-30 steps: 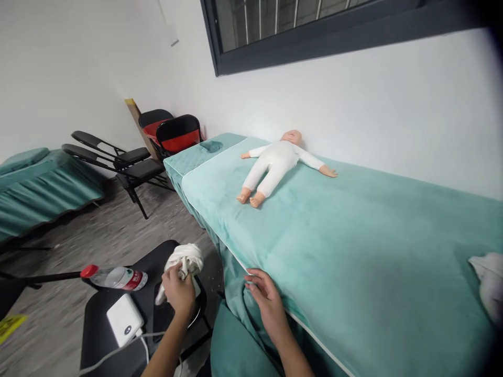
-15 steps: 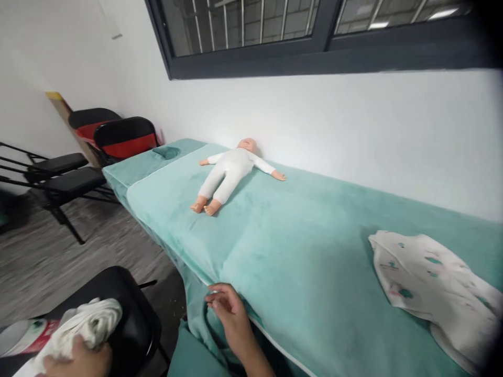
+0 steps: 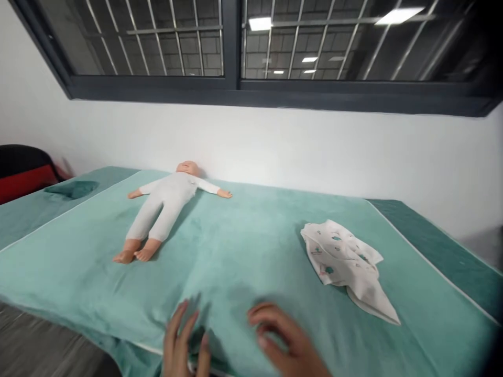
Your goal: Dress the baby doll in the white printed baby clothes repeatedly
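Observation:
My left hand (image 3: 184, 343) is over the near edge of the green padded bed, its fingers spread and nothing in them. To its right, my right hand (image 3: 285, 337) hovers low above the cover, fingers loosely curved and apart, holding nothing. A baby doll (image 3: 168, 199) in a white bodysuit lies on its back at the left, arms stretched out, head near the wall and bare feet toward me. On the right, a white patterned baby garment (image 3: 346, 256) lies spread and creased. Neither hand touches the doll or the garment.
The bed's green cover (image 3: 251, 230) runs along a white wall (image 3: 275, 141) beneath a dark-framed barred window (image 3: 231, 47). A darker green cloth (image 3: 73, 189) lies at the left end. Beyond that end stands a black and red chair (image 3: 27, 170).
My view has swung right. My left hand has let go of the white rolled cloth on the chair and come over the bed. My right hand has moved in above the cover.

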The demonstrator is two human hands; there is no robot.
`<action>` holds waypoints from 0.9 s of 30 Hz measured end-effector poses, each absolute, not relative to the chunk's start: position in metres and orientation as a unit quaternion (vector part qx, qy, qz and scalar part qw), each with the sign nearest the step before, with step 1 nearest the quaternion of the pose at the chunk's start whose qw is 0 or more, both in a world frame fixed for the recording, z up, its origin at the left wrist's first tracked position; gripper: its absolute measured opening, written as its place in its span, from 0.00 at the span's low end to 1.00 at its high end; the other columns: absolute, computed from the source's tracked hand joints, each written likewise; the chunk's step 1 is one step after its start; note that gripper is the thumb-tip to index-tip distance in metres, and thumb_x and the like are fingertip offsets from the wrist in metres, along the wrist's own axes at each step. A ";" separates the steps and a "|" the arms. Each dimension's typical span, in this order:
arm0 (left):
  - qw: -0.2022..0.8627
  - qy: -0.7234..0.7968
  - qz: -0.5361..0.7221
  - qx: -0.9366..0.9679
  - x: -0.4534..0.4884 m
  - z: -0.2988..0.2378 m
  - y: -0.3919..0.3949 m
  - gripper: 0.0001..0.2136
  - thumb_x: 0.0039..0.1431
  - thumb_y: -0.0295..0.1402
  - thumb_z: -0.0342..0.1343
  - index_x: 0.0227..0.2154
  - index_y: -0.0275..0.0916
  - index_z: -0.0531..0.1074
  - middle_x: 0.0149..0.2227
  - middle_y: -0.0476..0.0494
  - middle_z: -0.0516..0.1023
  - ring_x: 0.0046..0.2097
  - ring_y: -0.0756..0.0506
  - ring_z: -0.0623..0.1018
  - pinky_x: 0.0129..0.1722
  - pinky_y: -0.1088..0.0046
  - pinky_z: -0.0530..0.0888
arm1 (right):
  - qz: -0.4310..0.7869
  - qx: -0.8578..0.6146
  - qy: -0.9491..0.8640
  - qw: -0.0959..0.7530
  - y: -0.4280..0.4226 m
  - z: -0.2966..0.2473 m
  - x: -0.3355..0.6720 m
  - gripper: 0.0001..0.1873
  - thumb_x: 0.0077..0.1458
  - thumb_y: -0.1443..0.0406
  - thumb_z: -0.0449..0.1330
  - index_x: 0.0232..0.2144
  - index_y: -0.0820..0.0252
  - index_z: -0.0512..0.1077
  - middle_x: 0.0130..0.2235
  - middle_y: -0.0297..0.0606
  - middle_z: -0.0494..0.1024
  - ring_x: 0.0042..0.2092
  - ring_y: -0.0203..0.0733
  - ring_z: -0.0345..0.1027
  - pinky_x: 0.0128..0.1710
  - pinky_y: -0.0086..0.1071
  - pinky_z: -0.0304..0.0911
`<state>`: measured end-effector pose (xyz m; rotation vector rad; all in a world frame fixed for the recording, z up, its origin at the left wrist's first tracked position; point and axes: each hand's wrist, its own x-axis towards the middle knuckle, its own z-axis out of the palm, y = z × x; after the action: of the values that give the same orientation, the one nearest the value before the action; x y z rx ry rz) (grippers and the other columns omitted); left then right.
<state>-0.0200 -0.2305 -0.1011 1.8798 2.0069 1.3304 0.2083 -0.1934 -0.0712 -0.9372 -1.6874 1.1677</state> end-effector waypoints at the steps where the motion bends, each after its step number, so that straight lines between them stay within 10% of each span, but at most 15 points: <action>1: 0.053 0.635 0.460 0.618 0.000 -0.089 -0.218 0.16 0.61 0.31 0.51 0.52 0.46 0.66 0.62 0.40 0.63 0.62 0.37 0.66 0.59 0.51 0.68 | 0.366 -0.449 -0.686 0.440 -0.184 -0.058 0.240 0.13 0.59 0.62 0.55 0.47 0.50 0.71 0.51 0.40 0.75 0.52 0.45 0.69 0.49 0.38 0.66; 7: 0.190 0.448 0.443 0.753 0.106 -0.046 -0.126 0.16 0.62 0.26 0.47 0.50 0.45 0.69 0.55 0.42 0.72 0.58 0.43 0.70 0.58 0.59 0.70 | -0.082 -0.672 -0.677 0.288 -0.139 -0.017 0.360 0.18 0.60 0.59 0.55 0.53 0.53 0.66 0.55 0.44 0.71 0.57 0.56 0.61 0.51 0.50 0.60; 12: 0.282 0.367 0.375 0.803 0.184 -0.041 -0.053 0.21 0.60 0.24 0.48 0.56 0.43 0.65 0.56 0.42 0.70 0.58 0.44 0.69 0.58 0.61 0.68 | -0.074 -0.701 -0.680 0.202 -0.128 0.000 0.371 0.05 0.59 0.63 0.56 0.39 0.55 0.69 0.41 0.40 0.74 0.45 0.51 0.67 0.41 0.42 0.60; 19: 0.132 0.363 0.334 0.860 0.230 -0.003 -0.027 0.07 0.58 0.31 0.56 0.40 0.41 0.70 0.43 0.43 0.74 0.46 0.41 0.70 0.46 0.63 0.69 | 0.039 -0.649 -0.645 0.400 -0.145 0.072 0.377 0.11 0.59 0.60 0.56 0.28 0.55 0.58 0.29 0.30 0.65 0.31 0.37 0.60 0.32 0.30 0.58; 27: 0.030 0.358 0.421 0.833 0.208 0.115 -0.010 0.04 0.59 0.27 0.50 0.35 0.42 0.64 0.39 0.43 0.72 0.47 0.40 0.68 0.44 0.63 0.64 | -0.258 -0.649 -0.636 0.329 -0.154 0.133 0.407 0.04 0.55 0.68 0.55 0.30 0.56 0.63 0.35 0.37 0.68 0.37 0.42 0.62 0.35 0.34 0.56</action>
<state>0.2079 -0.0103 0.1146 2.5683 1.1034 1.2995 0.4072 -0.1542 0.1326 -1.6991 -1.6642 -0.6746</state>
